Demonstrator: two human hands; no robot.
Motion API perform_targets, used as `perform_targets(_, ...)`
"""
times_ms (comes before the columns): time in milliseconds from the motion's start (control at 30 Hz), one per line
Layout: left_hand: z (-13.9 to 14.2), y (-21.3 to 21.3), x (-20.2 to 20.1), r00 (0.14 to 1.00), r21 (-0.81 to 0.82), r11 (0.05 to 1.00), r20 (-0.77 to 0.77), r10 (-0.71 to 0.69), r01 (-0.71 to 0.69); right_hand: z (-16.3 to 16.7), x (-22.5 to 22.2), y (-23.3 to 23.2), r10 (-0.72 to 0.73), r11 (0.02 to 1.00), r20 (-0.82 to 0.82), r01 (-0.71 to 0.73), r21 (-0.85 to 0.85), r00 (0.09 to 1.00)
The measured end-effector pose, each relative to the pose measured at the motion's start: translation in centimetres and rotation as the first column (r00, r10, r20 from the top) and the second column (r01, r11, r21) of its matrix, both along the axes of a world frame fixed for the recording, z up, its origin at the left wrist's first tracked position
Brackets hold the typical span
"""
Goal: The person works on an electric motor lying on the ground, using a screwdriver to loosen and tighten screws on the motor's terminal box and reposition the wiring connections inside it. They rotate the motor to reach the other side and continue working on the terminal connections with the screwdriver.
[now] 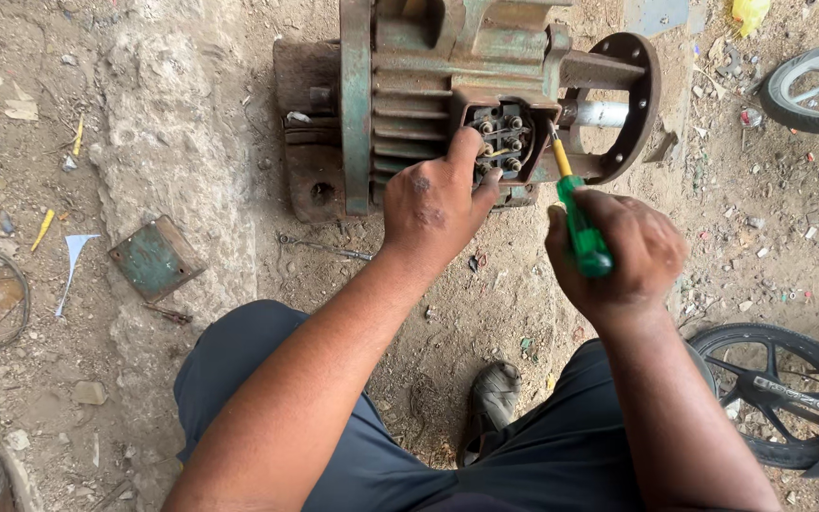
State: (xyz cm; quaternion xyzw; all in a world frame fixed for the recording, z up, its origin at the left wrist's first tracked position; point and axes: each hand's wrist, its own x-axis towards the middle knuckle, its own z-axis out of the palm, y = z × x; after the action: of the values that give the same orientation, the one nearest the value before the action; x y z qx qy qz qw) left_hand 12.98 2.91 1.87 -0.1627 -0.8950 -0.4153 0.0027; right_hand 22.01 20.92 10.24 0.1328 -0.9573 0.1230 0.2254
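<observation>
A rusty green electric motor lies on the dirt ground, its open terminal box facing me with several studs showing. My left hand rests on the box, fingers touching the terminals. My right hand grips a screwdriver with a green handle and yellow shank, its tip at the right edge of the box. The motor's shaft and round flange sit just right of the box.
A green metal cover plate lies on the ground at left. A thin metal rod lies below the motor. Wheels stand at the right, top and bottom. My sandalled foot is between my knees.
</observation>
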Motion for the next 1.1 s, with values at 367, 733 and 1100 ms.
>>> perform_targets(367, 0.2, -0.2, 0.1, 1.0, 0.018, 1.0, 0.02, -0.004, 0.004, -1.0, 0.0, -0.5, 0.023, 0.998, -0.09, -0.017, 0.067, 0.996)
perform_targets(733, -0.2, -0.5, -0.1, 0.999, 0.015, 0.999, 0.02, -0.03, 0.03, -0.8, -0.6, -0.7, -0.024, 0.998, -0.08, 0.028, 0.051, 0.997)
perform_targets(1100, -0.4, -0.7, -0.5, 0.999, 0.024, 0.999, 0.035, -0.032, 0.031, -0.8, 1.2, 0.7, 0.006, 1.0, -0.16, -0.008, -0.009, 0.987)
